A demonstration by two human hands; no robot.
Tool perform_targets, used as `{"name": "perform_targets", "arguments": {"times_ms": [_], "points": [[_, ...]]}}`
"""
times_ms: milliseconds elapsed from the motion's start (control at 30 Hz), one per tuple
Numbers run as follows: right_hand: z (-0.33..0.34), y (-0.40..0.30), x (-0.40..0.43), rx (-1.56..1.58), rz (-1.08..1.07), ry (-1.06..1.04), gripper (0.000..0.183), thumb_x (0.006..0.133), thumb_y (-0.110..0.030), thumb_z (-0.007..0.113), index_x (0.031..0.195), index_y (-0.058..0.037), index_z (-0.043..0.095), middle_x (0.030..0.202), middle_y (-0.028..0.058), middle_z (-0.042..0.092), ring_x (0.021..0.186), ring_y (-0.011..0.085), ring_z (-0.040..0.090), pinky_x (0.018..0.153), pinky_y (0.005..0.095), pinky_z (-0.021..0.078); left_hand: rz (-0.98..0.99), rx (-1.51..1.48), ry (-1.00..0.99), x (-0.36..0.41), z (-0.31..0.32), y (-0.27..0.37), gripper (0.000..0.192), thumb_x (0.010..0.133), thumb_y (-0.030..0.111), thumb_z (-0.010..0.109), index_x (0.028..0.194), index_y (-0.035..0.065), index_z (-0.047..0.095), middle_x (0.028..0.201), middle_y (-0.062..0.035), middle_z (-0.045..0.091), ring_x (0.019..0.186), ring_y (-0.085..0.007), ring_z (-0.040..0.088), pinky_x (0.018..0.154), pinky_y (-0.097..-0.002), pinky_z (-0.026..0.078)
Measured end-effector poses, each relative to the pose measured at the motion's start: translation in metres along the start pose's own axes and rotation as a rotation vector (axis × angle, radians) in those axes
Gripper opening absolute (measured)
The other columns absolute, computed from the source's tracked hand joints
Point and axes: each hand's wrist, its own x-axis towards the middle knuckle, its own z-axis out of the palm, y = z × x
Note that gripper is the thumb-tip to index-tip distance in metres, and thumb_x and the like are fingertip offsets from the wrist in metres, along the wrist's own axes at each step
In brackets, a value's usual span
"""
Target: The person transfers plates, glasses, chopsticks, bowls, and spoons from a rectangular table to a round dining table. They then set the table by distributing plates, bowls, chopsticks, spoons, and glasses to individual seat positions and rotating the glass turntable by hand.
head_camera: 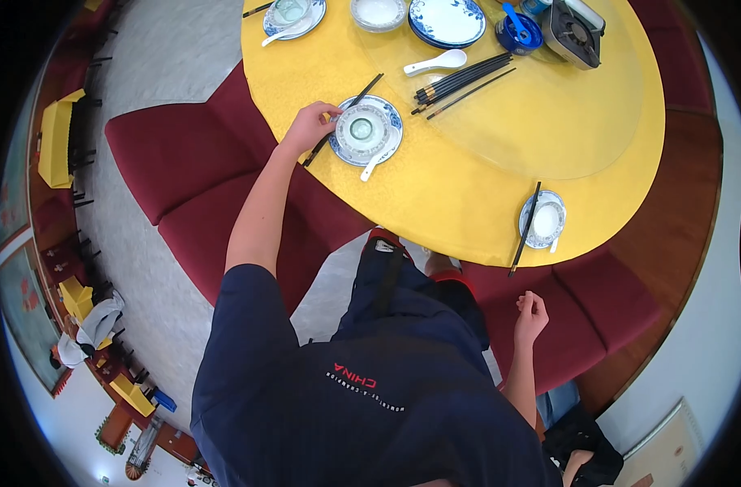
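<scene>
My left hand [314, 125] is over the table's near left edge, its fingertips at the left rim of a small patterned bowl [344, 143]. Whether they grip the rim or only touch it, I cannot tell. A clear glass cup [362, 128] sits inside that bowl, which stands on a blue-and-white plate [396, 115]. A white spoon [369, 167] rests at the plate's near right side. Black chopsticks [370, 85] lie along its left, partly behind my fingers. My right hand [532, 313] hangs above a dark red chair, loosely curled and holding nothing.
On the yellow tablecloth [431, 213], another setting has a bowl [547, 220] and chopsticks [524, 231]. The glass turntable [547, 140] bears a chopstick bundle [462, 79], a spoon [437, 62], stacked plates [448, 21] and a portable stove [571, 33]. Dark red chairs [163, 140] flank me.
</scene>
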Motion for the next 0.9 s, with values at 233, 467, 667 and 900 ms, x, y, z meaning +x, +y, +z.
{"name": "perform_targets", "arguments": {"times_ms": [233,467,667,900], "points": [[0.005,0.000,-0.003,-0.029,-0.018,0.007,0.017,0.087,-0.013,0.056,0.085,0.0024,0.062,0.070,0.0049,0.061,0.063,0.0084,0.056,0.058,0.0211,0.0456,0.037,-0.029,0.051,-0.008,0.003,-0.005,0.027,0.072,0.007,0.066,0.099,0.0036,0.064,0.091,-0.0082,0.061,0.072,-0.0152,0.054,0.069,-0.0269,0.046],[0.009,0.001,-0.001,-0.042,-0.023,0.016,0.016,0.087,-0.013,0.056,0.085,0.0006,0.062,0.071,0.0031,0.061,0.062,0.0066,0.055,0.055,0.0192,0.0427,0.042,-0.037,0.090,-0.007,0.005,-0.009,0.025,0.073,0.009,0.066,0.098,0.0024,0.064,0.086,-0.0097,0.062,0.071,-0.0168,0.056,0.068,-0.0275,0.047],[0.010,0.006,0.001,-0.021,-0.018,0.000,0.017,0.087,-0.013,0.056,0.085,0.0024,0.062,0.070,0.0052,0.062,0.063,0.0084,0.056,0.058,0.0212,0.0452,0.034,-0.011,0.089,-0.010,0.006,-0.014,0.023,0.074,0.010,0.065,0.096,0.0023,0.065,0.086,-0.0095,0.063,0.071,-0.0170,0.056,0.068,-0.0281,0.047],[0.014,0.006,0.004,-0.011,-0.015,-0.004,0.017,0.087,-0.014,0.056,0.084,0.0023,0.063,0.070,0.0051,0.062,0.062,0.0084,0.056,0.057,0.0213,0.0451,0.001,-0.013,0.096,-0.015,0.005,-0.003,0.022,0.074,0.009,0.065,0.094,0.0022,0.065,0.088,-0.0098,0.062,0.071,-0.0171,0.056,0.068,-0.0282,0.047]]}}
